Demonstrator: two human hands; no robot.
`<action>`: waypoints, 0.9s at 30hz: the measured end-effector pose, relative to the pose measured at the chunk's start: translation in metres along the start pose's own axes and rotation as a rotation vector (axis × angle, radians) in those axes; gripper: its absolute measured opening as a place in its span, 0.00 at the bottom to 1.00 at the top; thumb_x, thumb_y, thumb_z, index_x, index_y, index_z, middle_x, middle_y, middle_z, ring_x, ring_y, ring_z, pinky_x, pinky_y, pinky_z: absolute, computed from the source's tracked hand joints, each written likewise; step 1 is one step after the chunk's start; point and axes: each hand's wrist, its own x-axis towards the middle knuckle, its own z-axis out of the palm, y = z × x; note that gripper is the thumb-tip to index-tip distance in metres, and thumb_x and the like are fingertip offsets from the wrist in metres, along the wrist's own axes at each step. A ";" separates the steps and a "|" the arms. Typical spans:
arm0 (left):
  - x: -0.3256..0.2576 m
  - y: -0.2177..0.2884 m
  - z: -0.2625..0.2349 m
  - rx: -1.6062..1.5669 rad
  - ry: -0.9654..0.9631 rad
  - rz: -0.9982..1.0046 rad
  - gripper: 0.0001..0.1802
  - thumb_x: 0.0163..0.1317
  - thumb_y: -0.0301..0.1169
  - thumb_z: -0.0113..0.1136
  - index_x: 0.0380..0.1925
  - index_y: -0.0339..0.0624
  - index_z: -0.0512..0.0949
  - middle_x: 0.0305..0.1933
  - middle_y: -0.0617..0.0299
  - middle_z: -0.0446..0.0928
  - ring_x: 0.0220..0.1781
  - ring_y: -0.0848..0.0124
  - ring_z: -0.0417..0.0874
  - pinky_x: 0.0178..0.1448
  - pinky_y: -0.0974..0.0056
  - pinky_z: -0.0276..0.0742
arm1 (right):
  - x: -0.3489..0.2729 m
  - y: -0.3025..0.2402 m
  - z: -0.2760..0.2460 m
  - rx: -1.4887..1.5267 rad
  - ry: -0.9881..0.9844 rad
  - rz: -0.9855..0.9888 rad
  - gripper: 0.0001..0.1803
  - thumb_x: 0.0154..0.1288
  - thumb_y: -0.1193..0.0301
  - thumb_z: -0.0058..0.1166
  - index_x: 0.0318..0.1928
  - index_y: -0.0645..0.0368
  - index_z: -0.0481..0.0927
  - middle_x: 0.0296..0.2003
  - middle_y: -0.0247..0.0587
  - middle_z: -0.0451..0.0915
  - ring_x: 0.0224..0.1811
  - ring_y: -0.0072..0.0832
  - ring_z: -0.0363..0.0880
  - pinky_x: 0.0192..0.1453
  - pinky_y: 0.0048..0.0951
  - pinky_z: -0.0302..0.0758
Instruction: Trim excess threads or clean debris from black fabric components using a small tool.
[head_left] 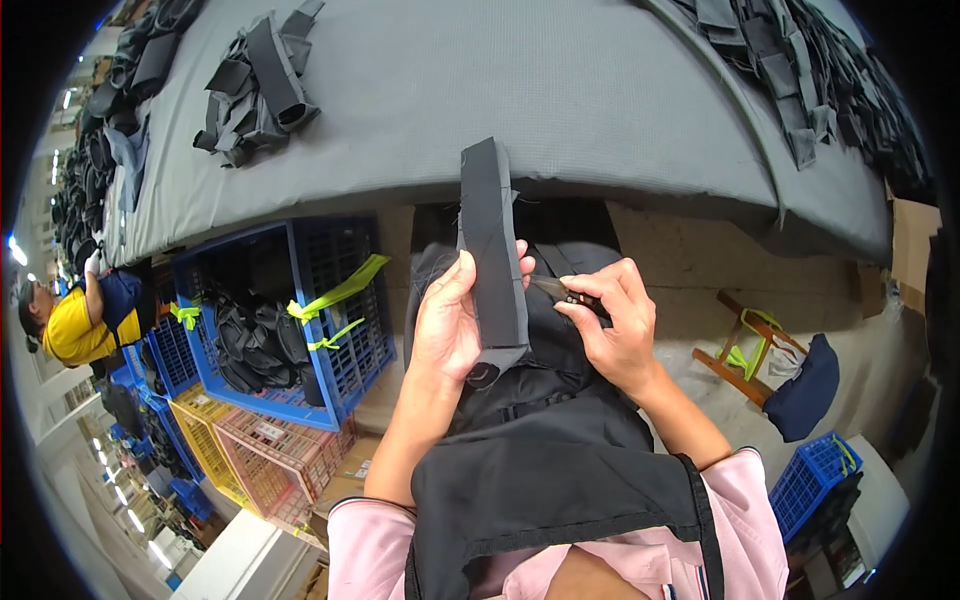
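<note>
At near edge of bench (400, 120), gripping fabric strip (487, 240) in left hand (447, 322), snips (579, 298) in right hand (622, 320); probably thread-trimming, next needing close cutting

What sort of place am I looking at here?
Probably a sewing workshop or garment factory. The left hand holds a long black-and-grey fabric strip, similar strips are piled on a grey cloth-covered table, and a slatted blue plastic crate holds black pieces.

Two bare hands (447, 325) (620, 325), one held fabric strip (490, 250), one pointed tool (556, 290), one wooden frame (730, 377), one yellow-shirted co-worker (75, 325)
</note>
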 end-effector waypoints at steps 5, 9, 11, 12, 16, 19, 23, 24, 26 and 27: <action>-0.001 -0.001 -0.001 -0.028 0.016 0.004 0.24 0.70 0.38 0.43 0.56 0.28 0.67 0.56 0.44 0.73 0.54 0.57 0.77 0.60 0.56 0.73 | 0.001 -0.003 -0.001 -0.006 -0.050 0.006 0.15 0.43 0.78 0.67 0.36 0.59 0.80 0.25 0.37 0.72 0.22 0.28 0.72 0.23 0.27 0.69; -0.002 0.000 0.000 0.024 0.030 0.001 0.24 0.70 0.38 0.43 0.56 0.28 0.68 0.55 0.45 0.73 0.54 0.58 0.78 0.59 0.58 0.73 | 0.001 -0.003 0.001 0.041 -0.053 0.008 0.15 0.42 0.78 0.66 0.35 0.59 0.80 0.25 0.37 0.72 0.23 0.30 0.72 0.23 0.27 0.69; -0.003 0.000 -0.001 0.045 0.017 -0.006 0.22 0.70 0.37 0.43 0.56 0.31 0.67 0.54 0.47 0.74 0.53 0.60 0.79 0.56 0.57 0.78 | 0.000 -0.002 0.001 0.034 -0.052 0.001 0.15 0.42 0.77 0.66 0.35 0.59 0.80 0.25 0.37 0.72 0.23 0.30 0.72 0.23 0.28 0.69; -0.003 0.000 0.000 0.045 0.018 -0.007 0.22 0.70 0.37 0.43 0.56 0.31 0.67 0.54 0.47 0.74 0.53 0.60 0.79 0.56 0.57 0.78 | 0.000 -0.002 0.001 0.016 -0.055 -0.009 0.15 0.42 0.78 0.66 0.35 0.59 0.80 0.25 0.37 0.72 0.22 0.30 0.72 0.23 0.28 0.68; -0.005 0.001 0.001 0.080 0.045 -0.013 0.21 0.70 0.37 0.44 0.55 0.31 0.68 0.52 0.47 0.75 0.50 0.61 0.80 0.53 0.59 0.79 | 0.001 -0.003 0.000 -0.046 -0.055 -0.064 0.15 0.41 0.78 0.66 0.35 0.58 0.80 0.25 0.36 0.72 0.22 0.29 0.71 0.23 0.28 0.68; -0.005 0.000 -0.004 0.133 0.041 0.002 0.22 0.70 0.38 0.44 0.55 0.30 0.69 0.53 0.46 0.75 0.51 0.61 0.79 0.55 0.61 0.76 | -0.002 -0.003 -0.004 -0.071 -0.009 -0.097 0.16 0.41 0.78 0.67 0.34 0.58 0.81 0.25 0.35 0.72 0.22 0.29 0.71 0.24 0.27 0.68; -0.005 0.001 -0.003 0.179 0.046 0.018 0.23 0.69 0.38 0.45 0.55 0.29 0.69 0.53 0.46 0.76 0.52 0.61 0.79 0.58 0.62 0.73 | -0.003 -0.006 -0.008 -0.144 -0.019 -0.133 0.17 0.40 0.78 0.67 0.35 0.58 0.81 0.25 0.35 0.73 0.22 0.30 0.72 0.25 0.27 0.69; -0.005 0.001 -0.003 0.179 0.046 0.018 0.23 0.69 0.38 0.45 0.55 0.29 0.69 0.53 0.46 0.76 0.52 0.61 0.79 0.58 0.62 0.73 | -0.003 -0.007 -0.008 -0.152 -0.046 -0.133 0.17 0.39 0.78 0.67 0.35 0.58 0.80 0.25 0.35 0.73 0.23 0.30 0.72 0.26 0.28 0.69; -0.004 0.000 -0.003 0.146 0.034 0.008 0.23 0.69 0.38 0.46 0.55 0.30 0.69 0.53 0.46 0.76 0.51 0.61 0.79 0.58 0.61 0.73 | -0.003 -0.007 -0.007 -0.162 -0.070 -0.134 0.17 0.39 0.78 0.67 0.36 0.57 0.80 0.25 0.35 0.73 0.23 0.30 0.72 0.26 0.28 0.69; -0.004 0.001 -0.002 0.147 0.033 0.007 0.23 0.69 0.38 0.46 0.55 0.30 0.69 0.53 0.46 0.76 0.51 0.61 0.79 0.58 0.61 0.73 | -0.003 -0.006 -0.006 -0.136 -0.058 -0.133 0.17 0.39 0.78 0.67 0.36 0.57 0.80 0.25 0.35 0.74 0.23 0.31 0.72 0.26 0.28 0.69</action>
